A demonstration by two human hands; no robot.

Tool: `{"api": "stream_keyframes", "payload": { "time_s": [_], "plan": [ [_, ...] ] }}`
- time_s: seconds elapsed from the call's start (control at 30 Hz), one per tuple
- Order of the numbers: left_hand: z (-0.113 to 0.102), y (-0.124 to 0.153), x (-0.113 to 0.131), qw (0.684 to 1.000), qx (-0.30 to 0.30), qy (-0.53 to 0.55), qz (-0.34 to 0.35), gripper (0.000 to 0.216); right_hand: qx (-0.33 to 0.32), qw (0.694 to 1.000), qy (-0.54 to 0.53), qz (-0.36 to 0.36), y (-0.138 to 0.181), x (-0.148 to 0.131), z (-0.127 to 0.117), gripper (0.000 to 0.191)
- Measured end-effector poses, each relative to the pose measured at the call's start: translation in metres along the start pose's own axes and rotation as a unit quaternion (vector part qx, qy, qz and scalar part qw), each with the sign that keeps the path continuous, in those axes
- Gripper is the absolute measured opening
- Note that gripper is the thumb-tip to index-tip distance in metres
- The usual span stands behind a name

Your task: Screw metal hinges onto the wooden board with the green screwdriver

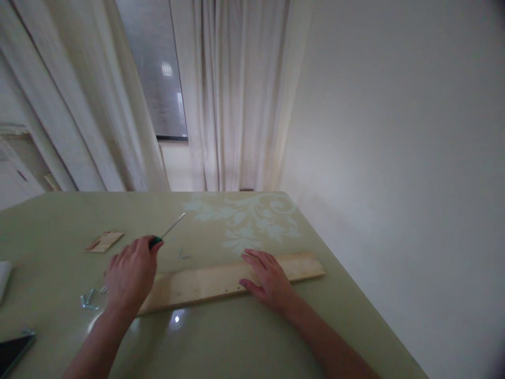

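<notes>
My left hand (pixel 133 271) is closed around the dark green handle of a screwdriver (pixel 172 226), whose metal shaft points up and to the right. Below that hand, a long pale wooden board (pixel 209 281) lies flat on the table, its left end partly hidden by the hand and forearm. Several small dark holes show near the board's front edge. My right hand (pixel 268 279) rests on the board right of its middle, fingers spread and nothing in its grasp. Left of my left wrist lie several metal screws (pixel 90 301).
The glossy green table (pixel 236 342) has a pale floral pattern. Behind the board lie a couple of thin nails (pixel 183 255). A small wood piece (pixel 104 241) sits farther left. A dark flat object (pixel 16 350) is at the left edge. A white wall (pixel 394 158) stands on the right, curtains (pixel 229 95) behind.
</notes>
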State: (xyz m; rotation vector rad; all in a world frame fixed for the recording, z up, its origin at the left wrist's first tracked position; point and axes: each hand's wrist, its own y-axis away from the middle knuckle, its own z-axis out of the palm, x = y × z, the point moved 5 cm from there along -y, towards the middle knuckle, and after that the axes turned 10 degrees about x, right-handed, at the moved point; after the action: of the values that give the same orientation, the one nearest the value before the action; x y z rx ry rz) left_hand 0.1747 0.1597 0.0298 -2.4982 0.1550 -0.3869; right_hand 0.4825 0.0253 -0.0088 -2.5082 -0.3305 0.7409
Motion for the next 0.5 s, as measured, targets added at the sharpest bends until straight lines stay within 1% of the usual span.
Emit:
{"api": "stream_keyframes", "payload": {
  "time_s": [0.03, 0.07, 0.1, 0.17, 0.2, 0.23, 0.27, 0.3, 0.33, 0.37, 0.4, 0.43, 0.47, 0.5],
  "plan": [
    [-0.003, 0.006, 0.018, 0.995, 0.015, 0.102, -0.010, 0.044, 0.006, 0.999, -0.031, 0.011, 0.001, -0.005, 0.001, 0.059],
    [-0.002, 0.015, 0.037, 0.975, -0.003, 0.222, -0.029, 0.041, 0.009, 0.997, -0.068, 0.025, 0.003, -0.010, 0.002, 0.062],
    [0.002, 0.027, 0.056, 0.943, -0.034, 0.327, -0.054, 0.040, 0.010, 0.993, -0.107, 0.040, 0.004, -0.014, 0.003, 0.065],
    [0.009, 0.054, 0.098, 0.860, -0.112, 0.492, -0.081, 0.037, 0.008, 0.980, -0.185, 0.067, 0.007, -0.023, 0.008, 0.071],
    [0.011, 0.067, 0.116, 0.822, -0.141, 0.545, -0.084, 0.035, 0.005, 0.973, -0.218, 0.077, 0.008, -0.027, 0.010, 0.070],
    [0.013, 0.078, 0.130, 0.796, -0.166, 0.575, -0.088, 0.033, 0.003, 0.966, -0.244, 0.089, 0.009, -0.030, 0.011, 0.065],
    [0.013, 0.085, 0.140, 0.782, -0.176, 0.591, -0.092, 0.032, 0.000, 0.959, -0.263, 0.102, 0.010, -0.032, 0.013, 0.058],
    [0.014, 0.090, 0.145, 0.774, -0.186, 0.599, -0.090, 0.031, -0.003, 0.954, -0.276, 0.115, 0.010, -0.033, 0.014, 0.052],
    [0.014, 0.090, 0.147, 0.773, -0.193, 0.598, -0.085, 0.031, -0.004, 0.951, -0.281, 0.129, 0.010, -0.033, 0.014, 0.047],
    [0.015, 0.086, 0.144, 0.778, -0.199, 0.591, -0.074, 0.031, -0.001, 0.949, -0.281, 0.142, 0.011, -0.032, 0.014, 0.044],
    [0.016, 0.079, 0.138, 0.790, -0.203, 0.575, -0.063, 0.031, 0.007, 0.947, -0.280, 0.156, 0.011, -0.030, 0.013, 0.042],
    [0.017, 0.069, 0.127, 0.809, -0.201, 0.550, -0.050, 0.032, 0.018, 0.944, -0.282, 0.170, 0.012, -0.027, 0.013, 0.042],
    [0.020, 0.057, 0.111, 0.836, -0.194, 0.512, -0.044, 0.034, 0.032, 0.938, -0.291, 0.185, 0.012, -0.023, 0.013, 0.041],
    [0.022, 0.044, 0.090, 0.875, -0.170, 0.450, -0.051, 0.038, 0.048, 0.928, -0.307, 0.203, 0.013, -0.019, 0.013, 0.041]
  ]
}}
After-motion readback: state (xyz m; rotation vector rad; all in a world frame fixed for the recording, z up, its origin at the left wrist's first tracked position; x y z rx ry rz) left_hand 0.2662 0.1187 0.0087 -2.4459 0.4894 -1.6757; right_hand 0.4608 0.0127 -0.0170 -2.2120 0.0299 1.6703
